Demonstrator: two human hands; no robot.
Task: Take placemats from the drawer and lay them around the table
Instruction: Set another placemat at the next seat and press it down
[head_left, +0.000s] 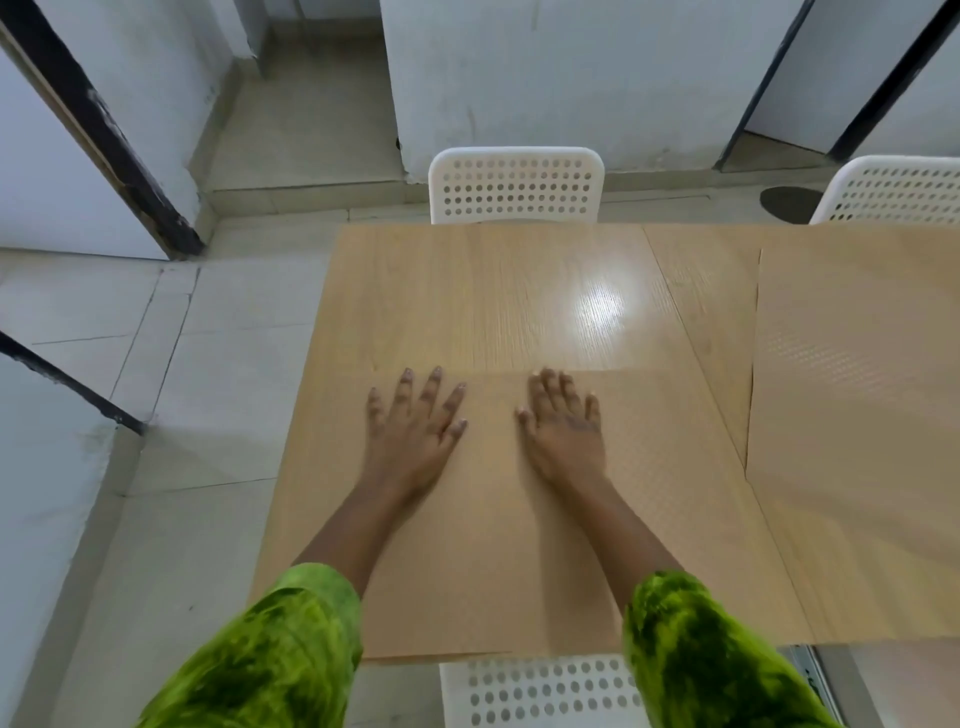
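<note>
left hand (410, 426): we see it flat, palm down, fingers spread wide on the near mat, holding nothing
right hand (563, 423): flat too, fingers closer together but open, pressed on the same mat, nothing gripped
near mat (467, 545): tan, wood-like tone close to the surface; lies at 6 o'clock of the surface, far edge just past our fingertips, near edge at the surface rim
second mat (857, 415): same tan, faint dotted weave; lies at 3 o'clock, its left edge just beside the near mat, runs out of frame on the right
surface (493, 291): light wood, bare stretch at 12 o'clock with a bright glare patch
chairs: white perforated one (516, 184) at 12 o'clock, pushed in; another (893, 192) at 1–2 o'clock; a third seat (540, 691) at 6 o'clock below the rim
sleeves (275, 660): green velvety, both forearms bare past them
drawer: we can't see it
floor (156, 364): pale tiles at 9 o'clock
</note>
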